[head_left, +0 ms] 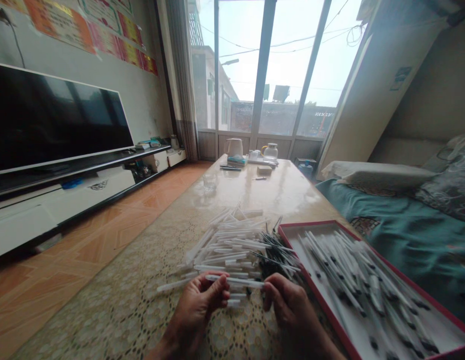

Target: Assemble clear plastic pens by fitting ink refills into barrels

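Observation:
A translucent white pen barrel (245, 283) is held level between my two hands, just above the near part of the table. My left hand (202, 297) pinches it between thumb and fingers near its left end. At the right end, the fingers of my right hand (287, 300) are closed on the barrel; its tip is hidden there. Right beyond my hands lies a loose pile of similar barrels (225, 242). Thin dark pen refills (272, 255) are heaped to the right of that pile.
A red-rimmed shallow box (315, 225) of pens with dark tips (362, 280) stands at the right on the patterned table (123, 290). Farther back are a clear glass (209, 182), a white jug (234, 147) and a glass pot (270, 151). A bed or sofa (390, 240) flanks the table.

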Demonstrator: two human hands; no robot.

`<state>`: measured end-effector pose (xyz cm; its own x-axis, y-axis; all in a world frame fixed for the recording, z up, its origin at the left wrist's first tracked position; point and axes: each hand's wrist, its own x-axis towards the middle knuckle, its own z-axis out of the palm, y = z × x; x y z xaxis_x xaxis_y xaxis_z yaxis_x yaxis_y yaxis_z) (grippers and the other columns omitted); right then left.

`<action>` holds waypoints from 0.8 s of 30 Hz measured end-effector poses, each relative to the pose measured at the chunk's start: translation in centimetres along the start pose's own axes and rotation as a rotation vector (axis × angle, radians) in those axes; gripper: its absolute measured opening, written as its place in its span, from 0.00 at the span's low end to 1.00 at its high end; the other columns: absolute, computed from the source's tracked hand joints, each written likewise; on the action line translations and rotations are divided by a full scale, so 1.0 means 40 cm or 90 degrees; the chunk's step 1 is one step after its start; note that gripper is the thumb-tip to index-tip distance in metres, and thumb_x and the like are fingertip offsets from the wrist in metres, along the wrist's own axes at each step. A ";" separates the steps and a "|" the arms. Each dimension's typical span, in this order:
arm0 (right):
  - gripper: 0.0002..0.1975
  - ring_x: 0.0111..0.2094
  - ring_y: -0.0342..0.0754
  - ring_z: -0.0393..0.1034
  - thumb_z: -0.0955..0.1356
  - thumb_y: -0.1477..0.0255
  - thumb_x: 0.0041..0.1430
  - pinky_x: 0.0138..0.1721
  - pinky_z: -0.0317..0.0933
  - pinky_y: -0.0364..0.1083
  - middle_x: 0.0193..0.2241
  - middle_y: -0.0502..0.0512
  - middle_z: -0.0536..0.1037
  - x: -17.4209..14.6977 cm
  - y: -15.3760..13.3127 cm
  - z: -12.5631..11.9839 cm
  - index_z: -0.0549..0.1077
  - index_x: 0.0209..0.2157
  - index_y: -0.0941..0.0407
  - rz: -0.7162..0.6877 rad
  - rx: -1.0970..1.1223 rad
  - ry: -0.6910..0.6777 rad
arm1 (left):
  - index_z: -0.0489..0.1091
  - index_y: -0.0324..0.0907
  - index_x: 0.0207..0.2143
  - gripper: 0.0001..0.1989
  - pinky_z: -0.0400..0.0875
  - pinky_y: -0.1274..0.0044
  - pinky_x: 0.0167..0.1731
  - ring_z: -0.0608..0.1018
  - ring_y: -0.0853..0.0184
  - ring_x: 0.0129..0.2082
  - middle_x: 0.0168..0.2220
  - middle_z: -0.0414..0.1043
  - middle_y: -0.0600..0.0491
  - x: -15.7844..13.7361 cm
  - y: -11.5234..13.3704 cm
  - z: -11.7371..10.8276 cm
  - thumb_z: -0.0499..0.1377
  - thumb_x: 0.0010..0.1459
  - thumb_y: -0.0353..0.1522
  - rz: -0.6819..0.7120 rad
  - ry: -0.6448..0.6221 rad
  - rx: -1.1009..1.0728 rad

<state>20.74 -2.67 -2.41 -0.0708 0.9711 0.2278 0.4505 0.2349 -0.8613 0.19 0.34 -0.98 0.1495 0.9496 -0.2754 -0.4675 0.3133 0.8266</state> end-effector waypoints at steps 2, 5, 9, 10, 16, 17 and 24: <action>0.17 0.19 0.43 0.64 0.61 0.56 0.64 0.21 0.53 0.41 0.21 0.50 0.75 0.000 0.000 0.003 0.69 0.34 0.56 0.019 0.047 0.007 | 0.78 0.37 0.25 0.17 0.69 0.84 0.20 0.74 0.75 0.18 0.19 0.75 0.57 0.000 0.000 -0.001 0.76 0.34 0.36 0.003 -0.001 0.002; 0.19 0.20 0.44 0.66 0.61 0.55 0.63 0.21 0.54 0.41 0.21 0.50 0.75 0.000 -0.002 0.005 0.71 0.36 0.57 0.029 0.065 0.017 | 0.78 0.37 0.26 0.17 0.69 0.84 0.20 0.74 0.75 0.18 0.20 0.75 0.56 0.001 -0.001 -0.001 0.76 0.34 0.37 0.004 -0.001 0.006; 0.23 0.19 0.43 0.66 0.58 0.58 0.67 0.23 0.55 0.41 0.19 0.51 0.75 0.000 -0.004 0.001 0.70 0.25 0.56 -0.003 0.001 -0.007 | 0.78 0.36 0.26 0.17 0.70 0.84 0.19 0.74 0.74 0.18 0.19 0.75 0.56 0.000 0.001 -0.002 0.76 0.34 0.36 0.006 0.004 0.005; 0.22 0.18 0.42 0.64 0.58 0.58 0.67 0.22 0.55 0.41 0.19 0.51 0.74 0.000 -0.002 0.000 0.69 0.25 0.56 0.005 0.014 -0.012 | 0.78 0.36 0.26 0.17 0.70 0.85 0.19 0.74 0.74 0.18 0.19 0.75 0.56 -0.001 0.003 -0.002 0.76 0.34 0.36 0.007 0.008 0.003; 0.16 0.17 0.43 0.65 0.62 0.57 0.62 0.19 0.59 0.41 0.24 0.51 0.74 0.007 0.024 -0.015 0.68 0.35 0.56 0.068 0.095 0.050 | 0.78 0.36 0.24 0.17 0.72 0.86 0.19 0.76 0.74 0.18 0.19 0.75 0.57 -0.004 0.015 0.002 0.77 0.31 0.34 0.013 0.069 -0.022; 0.15 0.18 0.44 0.66 0.63 0.58 0.62 0.20 0.59 0.42 0.24 0.51 0.74 0.007 0.024 -0.019 0.69 0.36 0.56 0.075 0.087 0.065 | 0.78 0.36 0.24 0.15 0.73 0.86 0.18 0.76 0.74 0.18 0.18 0.75 0.56 -0.005 0.017 0.004 0.76 0.33 0.32 0.015 0.082 -0.026; 0.09 0.19 0.44 0.63 0.65 0.63 0.57 0.20 0.59 0.41 0.22 0.48 0.73 0.007 -0.009 -0.029 0.68 0.30 0.54 0.093 0.125 0.208 | 0.75 0.34 0.26 0.11 0.74 0.86 0.18 0.77 0.75 0.16 0.19 0.76 0.54 0.004 0.041 0.001 0.57 0.58 0.17 0.048 0.202 -0.065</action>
<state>21.60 -2.54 -1.51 0.2825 0.9378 0.2015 0.2546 0.1292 -0.9584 -0.53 1.00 0.34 -0.1597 0.9158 -0.3684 -0.5543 0.2256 0.8012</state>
